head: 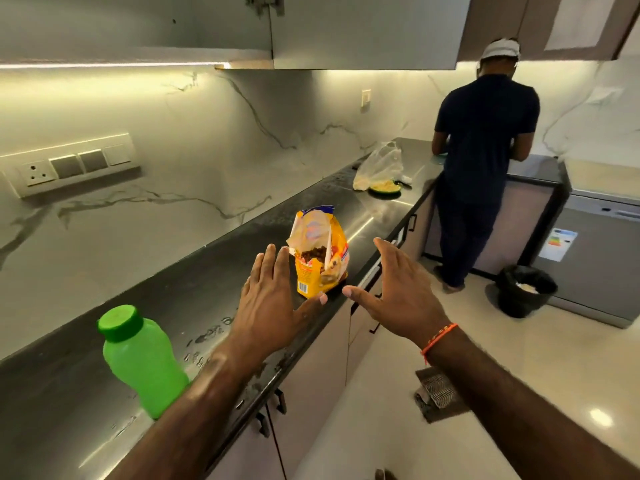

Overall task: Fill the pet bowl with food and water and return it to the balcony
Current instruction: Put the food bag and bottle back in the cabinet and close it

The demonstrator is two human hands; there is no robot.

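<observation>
An opened yellow pet food bag stands upright near the front edge of the dark countertop, brown kibble showing inside. My left hand hovers just left of the bag with straight fingers, holding nothing. My right hand is spread to the bag's right, out past the counter edge, also holding nothing. A green plastic bottle with its cap on stands on the counter near my left forearm. Farther along the counter sits a green bowl with pale contents.
A clear plastic bag lies by the bowl. Another person stands at the counter's far end, back turned. A black lined bin and a grey appliance are on the right. A cloth lies on the floor. Water drops wet the counter.
</observation>
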